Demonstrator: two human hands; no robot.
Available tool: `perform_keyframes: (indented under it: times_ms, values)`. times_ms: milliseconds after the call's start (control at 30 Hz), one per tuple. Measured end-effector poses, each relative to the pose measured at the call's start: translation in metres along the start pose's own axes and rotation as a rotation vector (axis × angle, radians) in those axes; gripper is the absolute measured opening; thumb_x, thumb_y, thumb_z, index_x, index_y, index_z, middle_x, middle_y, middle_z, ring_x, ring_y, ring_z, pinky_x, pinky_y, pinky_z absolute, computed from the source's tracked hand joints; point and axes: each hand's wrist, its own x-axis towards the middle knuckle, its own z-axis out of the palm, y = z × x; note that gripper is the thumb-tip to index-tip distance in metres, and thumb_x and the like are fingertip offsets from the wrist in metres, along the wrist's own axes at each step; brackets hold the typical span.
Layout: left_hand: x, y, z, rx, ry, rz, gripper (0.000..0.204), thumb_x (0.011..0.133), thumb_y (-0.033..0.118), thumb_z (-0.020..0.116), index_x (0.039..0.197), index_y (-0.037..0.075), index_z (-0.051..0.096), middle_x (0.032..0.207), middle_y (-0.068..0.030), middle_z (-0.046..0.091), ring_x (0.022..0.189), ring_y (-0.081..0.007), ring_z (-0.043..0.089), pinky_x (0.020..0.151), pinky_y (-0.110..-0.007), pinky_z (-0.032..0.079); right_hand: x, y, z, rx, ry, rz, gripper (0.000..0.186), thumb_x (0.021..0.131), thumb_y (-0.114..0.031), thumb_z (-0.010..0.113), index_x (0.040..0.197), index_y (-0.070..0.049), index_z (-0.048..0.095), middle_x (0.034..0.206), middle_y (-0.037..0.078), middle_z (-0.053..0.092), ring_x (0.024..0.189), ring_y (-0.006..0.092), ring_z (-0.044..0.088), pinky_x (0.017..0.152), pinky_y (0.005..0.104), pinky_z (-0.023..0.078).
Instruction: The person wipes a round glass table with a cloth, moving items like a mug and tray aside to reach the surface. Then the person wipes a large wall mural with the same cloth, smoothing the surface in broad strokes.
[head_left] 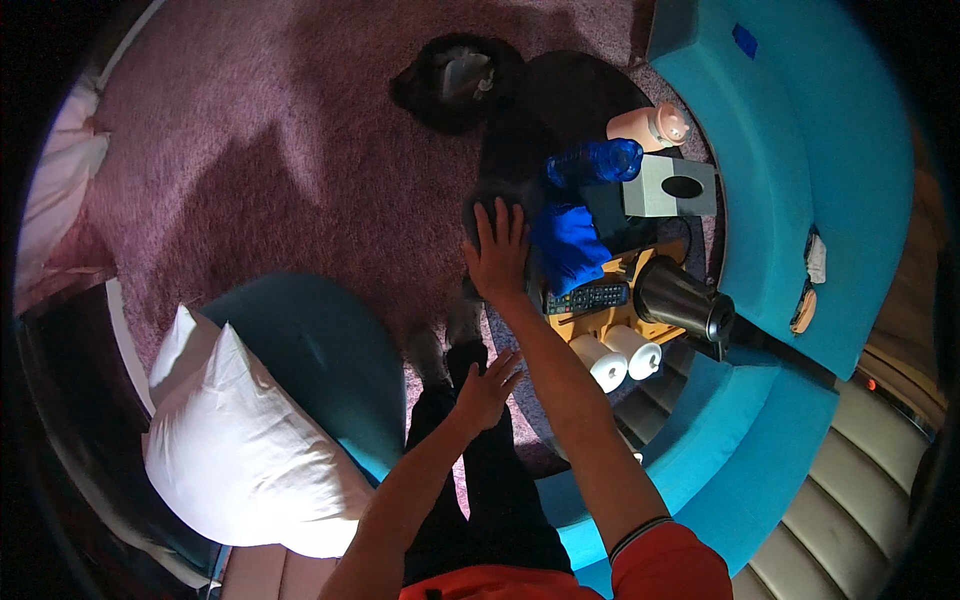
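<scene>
My right hand is open with fingers spread, over the near left edge of a dark table. It seems to rest on the dark surface, though contact is hard to confirm. Right beside it lies a crumpled blue cloth. My left hand hangs lower, above my legs, its fingers stretched and holding nothing visible. A black remote control lies on a wooden tray to the right of my hands. On that tray are also a dark kettle and two white cylinders with small knobs, possibly lidded cups.
Farther along the table are a blue bottle, a pink bottle and a grey tissue box. A dark bin stands beyond. Turquoise sofa seating curves round the right; white pillows rest at left on a dark teal seat.
</scene>
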Motion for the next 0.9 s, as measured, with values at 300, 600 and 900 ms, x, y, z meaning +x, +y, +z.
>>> perform_keyframes:
  times_ms: [300,600,900]
  values:
    - [0.016,-0.013,-0.021,-0.039,-0.045,0.061,0.068,0.091,0.026,0.073,0.153,0.010,0.050,0.171,-0.0105,0.028,0.160,-0.0296,0.022,0.116,-0.062,0.037,0.049,0.004,0.014,0.041,0.107,-0.008,0.055,0.109,-0.031,0.051,0.159,-0.011,0.042,0.168,0.016,0.034,0.155,0.0430,0.028,0.122,0.0632,0.024]
    - [0.018,-0.041,-0.103,-0.092,0.217,-0.200,0.087,0.085,0.030,0.082,0.159,0.009,0.041,0.171,-0.0172,0.022,0.159,-0.0402,0.019,0.121,-0.063,0.028,0.068,0.012,-0.008,0.159,0.095,0.025,0.052,0.111,-0.030,0.050,0.159,-0.010,0.043,0.169,0.013,0.034,0.158,0.0400,0.025,0.125,0.0637,0.020]
    - [-0.014,-0.060,-0.178,0.039,0.480,-0.316,0.081,0.089,0.029,0.074,0.158,0.006,0.039,0.170,-0.0239,0.024,0.158,-0.0473,0.020,0.118,-0.066,0.028,0.053,-0.013,-0.096,0.260,0.042,-0.045,0.052,0.110,-0.026,0.048,0.157,-0.006,0.044,0.166,0.017,0.038,0.156,0.0435,0.028,0.123,0.0630,0.021]
